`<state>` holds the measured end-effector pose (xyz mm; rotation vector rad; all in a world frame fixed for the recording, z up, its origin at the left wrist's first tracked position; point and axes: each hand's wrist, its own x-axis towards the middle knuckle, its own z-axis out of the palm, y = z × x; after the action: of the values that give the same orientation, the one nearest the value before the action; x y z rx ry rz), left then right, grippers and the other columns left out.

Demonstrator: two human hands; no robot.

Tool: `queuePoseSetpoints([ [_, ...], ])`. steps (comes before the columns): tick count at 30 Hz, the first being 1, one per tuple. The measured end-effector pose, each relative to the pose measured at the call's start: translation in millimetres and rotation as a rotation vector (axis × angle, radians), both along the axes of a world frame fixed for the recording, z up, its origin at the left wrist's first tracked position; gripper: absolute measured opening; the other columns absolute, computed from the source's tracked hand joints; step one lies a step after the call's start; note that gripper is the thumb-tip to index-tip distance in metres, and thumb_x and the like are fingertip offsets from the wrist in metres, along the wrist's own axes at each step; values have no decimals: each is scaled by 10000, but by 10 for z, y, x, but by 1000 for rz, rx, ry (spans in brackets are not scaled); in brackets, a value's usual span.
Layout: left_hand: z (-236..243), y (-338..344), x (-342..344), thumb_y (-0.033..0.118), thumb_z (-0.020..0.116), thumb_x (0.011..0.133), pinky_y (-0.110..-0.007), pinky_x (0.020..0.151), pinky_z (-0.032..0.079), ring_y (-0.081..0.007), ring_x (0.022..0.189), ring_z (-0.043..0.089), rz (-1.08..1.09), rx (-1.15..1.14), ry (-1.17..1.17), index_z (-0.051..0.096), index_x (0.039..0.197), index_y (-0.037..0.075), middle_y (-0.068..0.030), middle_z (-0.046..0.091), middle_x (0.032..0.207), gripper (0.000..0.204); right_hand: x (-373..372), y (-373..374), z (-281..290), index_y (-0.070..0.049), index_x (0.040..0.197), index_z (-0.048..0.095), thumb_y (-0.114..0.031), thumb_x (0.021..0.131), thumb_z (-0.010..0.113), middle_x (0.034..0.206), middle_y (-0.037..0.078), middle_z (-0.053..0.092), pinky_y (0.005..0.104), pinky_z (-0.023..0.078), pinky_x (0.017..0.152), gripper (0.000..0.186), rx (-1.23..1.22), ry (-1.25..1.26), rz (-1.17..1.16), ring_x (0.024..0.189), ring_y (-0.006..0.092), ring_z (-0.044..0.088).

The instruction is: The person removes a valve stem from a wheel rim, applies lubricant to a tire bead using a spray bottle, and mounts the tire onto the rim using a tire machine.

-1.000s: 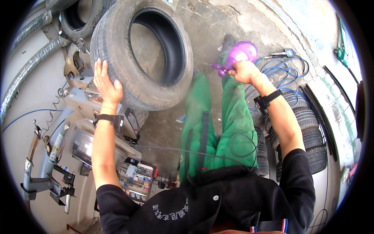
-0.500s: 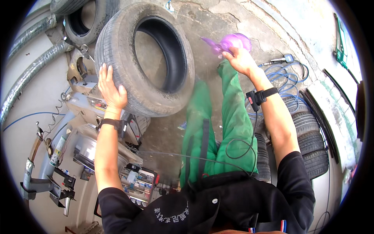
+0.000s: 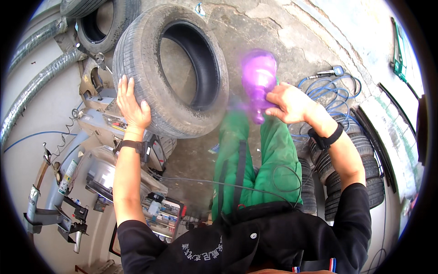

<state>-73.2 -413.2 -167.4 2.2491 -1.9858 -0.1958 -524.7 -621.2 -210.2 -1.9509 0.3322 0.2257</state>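
A large worn car tyre (image 3: pixel 137 80) leans at the left, its open centre facing up toward me. My left hand (image 3: pixel 132 101) lies against its tread, fingers stretched out and flat. In my right hand (image 3: pixel 292 102) is a purple plastic bottle (image 3: pixel 259 73), gripped near its narrow neck and smeared by motion. The bottle's wide rounded end points away from me and the narrow end toward my legs. Between bottle and tyre there is a gap of floor.
Grey machinery (image 3: pixel 98 121) stands left, beside foil-wrapped pipes (image 3: pixel 41 39). Another tyre (image 3: pixel 98 32) rests at the far left. Coiled blue hose (image 3: pixel 335 93) with a gauge (image 3: pixel 337 70) lies right, near stacked tyres (image 3: pixel 367 185). A thin cable (image 3: pixel 196 181) crosses my green trousers (image 3: pixel 273 160).
My right hand has drawn nearer to me, and the bottle has swung so its narrow end points toward me. The tyre has shifted very slightly to the right, with my left hand still on it.
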Motion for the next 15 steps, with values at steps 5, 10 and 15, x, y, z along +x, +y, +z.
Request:
queuePoseSetpoints([
  [5,19,-13,-17,405,445,943,-541,1194,252,-433,1469,365,30,15,19,437,1509,2,-237,414,1580,694,3,-100,-507,-35,1007,717,-403,921,652,897,231,720,500,527,867,383,-33,552,321,956,412,697],
  [10,-15,-45,-29,373,452,924,-538,1201,247,-430,1476,361,49,13,32,441,1509,5,-233,418,1580,692,147,-280,-986,-13,1048,711,-410,952,621,901,248,713,503,523,853,418,-34,625,-118,942,428,688],
  [15,26,-101,-25,369,451,919,-536,1206,242,-432,1477,360,65,30,49,439,1513,13,-231,421,1579,692,137,-538,-881,25,1009,638,-382,1004,602,911,277,660,513,484,799,408,40,430,-473,922,467,639],
])
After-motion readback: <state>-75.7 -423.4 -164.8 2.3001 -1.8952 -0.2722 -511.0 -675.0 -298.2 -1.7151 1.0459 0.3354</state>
